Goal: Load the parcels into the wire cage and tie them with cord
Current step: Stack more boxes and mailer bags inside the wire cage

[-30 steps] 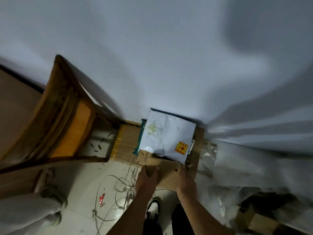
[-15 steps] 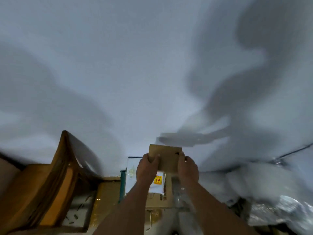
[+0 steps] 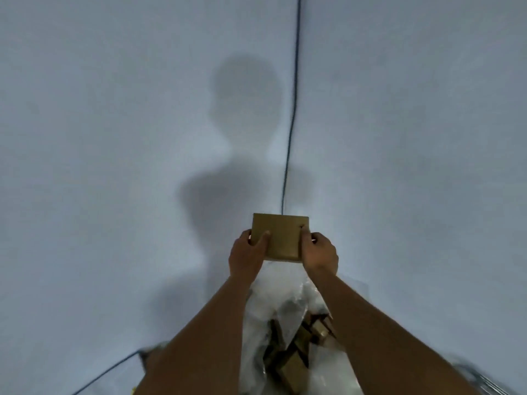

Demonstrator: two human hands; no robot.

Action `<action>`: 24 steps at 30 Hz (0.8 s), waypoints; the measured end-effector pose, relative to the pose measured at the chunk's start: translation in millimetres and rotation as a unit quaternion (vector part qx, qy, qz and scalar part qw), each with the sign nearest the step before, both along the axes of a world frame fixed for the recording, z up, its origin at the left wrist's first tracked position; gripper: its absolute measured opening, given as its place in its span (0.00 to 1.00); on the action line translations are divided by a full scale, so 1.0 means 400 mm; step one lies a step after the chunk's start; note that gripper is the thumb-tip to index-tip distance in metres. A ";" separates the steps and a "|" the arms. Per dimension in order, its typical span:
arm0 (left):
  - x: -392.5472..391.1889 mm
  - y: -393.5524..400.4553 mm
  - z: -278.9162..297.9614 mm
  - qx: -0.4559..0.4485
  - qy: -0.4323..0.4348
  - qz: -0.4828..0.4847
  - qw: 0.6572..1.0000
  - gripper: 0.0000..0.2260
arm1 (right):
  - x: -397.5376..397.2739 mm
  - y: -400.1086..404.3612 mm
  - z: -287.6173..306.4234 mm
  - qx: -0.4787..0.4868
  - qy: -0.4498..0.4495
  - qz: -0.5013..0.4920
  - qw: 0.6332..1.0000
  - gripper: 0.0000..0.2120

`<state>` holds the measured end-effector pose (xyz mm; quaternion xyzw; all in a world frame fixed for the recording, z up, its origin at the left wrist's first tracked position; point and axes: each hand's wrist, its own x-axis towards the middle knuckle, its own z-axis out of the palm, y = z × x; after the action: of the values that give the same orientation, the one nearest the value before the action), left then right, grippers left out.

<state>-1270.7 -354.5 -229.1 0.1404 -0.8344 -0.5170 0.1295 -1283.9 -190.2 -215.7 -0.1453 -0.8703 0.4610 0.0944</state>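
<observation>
I hold a small flat brown cardboard parcel [image 3: 281, 236] up in front of a white wall, at about chest height. My left hand [image 3: 248, 253] grips its left edge with the thumb on top. My right hand [image 3: 318, 251] grips its right edge the same way. Below my forearms lies a clear plastic lining [image 3: 261, 332] with several brown cardboard parcels [image 3: 296, 349] inside it. At the bottom right corner a blurred bit of metal wire [image 3: 482, 379] shows; I cannot tell if it is the cage.
A thin dark cable [image 3: 293, 104] runs down the white wall to just behind the parcel. Another dark line [image 3: 105, 372] crosses the lower left. My shadow falls on the wall ahead.
Both hands have lifted the brown parcel off the stack on the floor and swung it right. The chair, the white mailer and the floor wires have left the view.
</observation>
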 end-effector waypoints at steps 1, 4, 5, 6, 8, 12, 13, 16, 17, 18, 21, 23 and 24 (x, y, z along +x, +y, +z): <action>-0.002 0.115 0.012 0.002 0.007 -0.030 1.000 0.26 | 0.016 0.118 0.009 0.001 0.010 -0.030 1.000 0.25; 0.033 0.456 -0.005 0.027 0.006 -0.120 0.992 0.24 | 0.101 0.469 -0.006 0.006 0.018 -0.113 0.993 0.24; 0.059 0.580 -0.027 0.032 -0.007 -0.153 0.988 0.25 | 0.143 0.593 -0.026 0.010 0.016 -0.137 0.990 0.24; 0.095 0.704 -0.061 0.035 -0.031 -0.182 0.982 0.25 | 0.196 0.714 -0.056 0.021 0.006 -0.159 0.987 0.25; 0.166 0.917 -0.133 0.049 -0.082 -0.234 0.968 0.24 | 0.300 0.925 -0.121 0.030 -0.025 -0.196 0.980 0.26; 0.319 1.286 -0.303 0.056 -0.168 -0.327 0.928 0.22 | 0.526 1.290 -0.291 0.025 -0.088 -0.258 0.962 0.26; 0.352 1.359 -0.347 0.054 -0.184 -0.348 0.918 0.21 | 0.576 1.361 -0.339 0.021 -0.103 -0.270 0.957 0.26; 0.442 1.519 -0.502 0.047 -0.222 -0.385 0.894 0.19 | 0.694 1.504 -0.496 0.007 -0.146 -0.297 0.944 0.28; 0.469 1.538 -0.553 0.045 -0.232 -0.388 0.891 0.19 | 0.724 1.524 -0.549 -0.002 -0.160 -0.300 0.940 0.29; 0.497 1.559 -0.619 0.043 -0.243 -0.386 0.889 0.20 | 0.757 1.541 -0.613 -0.012 -0.180 -0.306 0.935 0.30; 0.571 1.567 -0.824 0.008 -0.273 -0.365 0.890 0.21 | 0.837 1.546 -0.826 -0.060 -0.238 -0.309 0.919 0.29; 0.621 1.537 -0.971 -0.028 -0.281 -0.346 0.895 0.16 | 0.882 1.508 -0.976 -0.091 -0.282 -0.304 0.905 0.28; 0.649 1.518 -1.051 -0.048 -0.287 -0.334 0.897 0.14 | 0.906 1.486 -1.064 -0.107 -0.303 -0.298 0.899 0.28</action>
<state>-1010.9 252.7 -649.3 -0.0106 -0.8569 -0.4267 -0.2891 -921.6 404.1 -641.2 -0.5401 -0.7181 0.4352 -0.0572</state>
